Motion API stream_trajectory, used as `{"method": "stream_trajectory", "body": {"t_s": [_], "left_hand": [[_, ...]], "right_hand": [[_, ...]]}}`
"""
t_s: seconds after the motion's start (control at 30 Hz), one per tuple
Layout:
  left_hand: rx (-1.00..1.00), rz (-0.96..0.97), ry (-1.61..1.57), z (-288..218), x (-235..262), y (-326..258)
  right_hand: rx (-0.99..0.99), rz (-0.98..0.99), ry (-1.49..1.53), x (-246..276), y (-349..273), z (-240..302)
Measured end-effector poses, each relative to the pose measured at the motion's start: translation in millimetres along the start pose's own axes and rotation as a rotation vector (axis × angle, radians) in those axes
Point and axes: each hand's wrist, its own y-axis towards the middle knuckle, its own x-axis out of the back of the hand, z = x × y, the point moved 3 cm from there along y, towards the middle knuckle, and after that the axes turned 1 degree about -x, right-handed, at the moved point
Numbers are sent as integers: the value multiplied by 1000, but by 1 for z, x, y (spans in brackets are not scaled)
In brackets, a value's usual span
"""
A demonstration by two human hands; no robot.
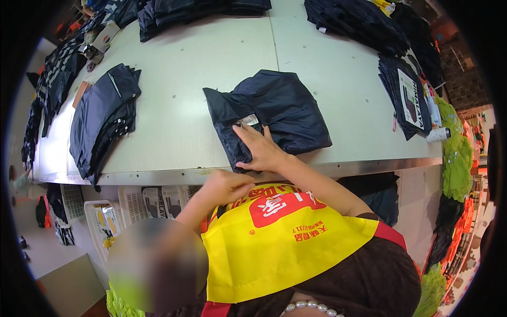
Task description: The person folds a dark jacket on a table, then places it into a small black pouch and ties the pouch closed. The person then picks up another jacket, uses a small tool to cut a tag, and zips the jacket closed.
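Observation:
A folded dark navy garment (288,111) of thin, shiny fabric lies on the table near its front edge. My right hand (261,149) rests on its left part, fingers spread, with the fingertips beside a small white label (248,120). Just below the table's front edge, against my yellow apron (264,264), is my left hand (227,186). Its fingers are curled together, and whatever they may hold is hidden.
The white table (174,105) has a metal front edge. Dark folded stacks lie left (103,116) and right (396,100), the right one beside a white roll (438,134). More dark piles (200,16) line the far side. White baskets (103,222) stand below, left.

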Motion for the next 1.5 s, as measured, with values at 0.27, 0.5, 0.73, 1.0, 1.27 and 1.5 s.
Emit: {"method": "stream_trajectory", "body": {"t_s": [0.27,0.5,0.73,1.0,1.27,1.5], "left_hand": [[243,-369,374,90,91,100],[731,-162,-219,116,-3,66],[799,-202,-1392,3,-121,61],[-238,-242,746,5,-31,45],[-229,-86,834,45,-35,73],[-363,-79,812,47,-24,86]], "right_hand": [[225,235,-296,14,-12,-7],[-60,406,-709,123,-50,-14],[-397,84,-525,115,-35,-13],[-349,246,-685,75,-49,-49],[-459,-149,-673,168,50,-64],[-982,366,-56,133,59,-193]]}}
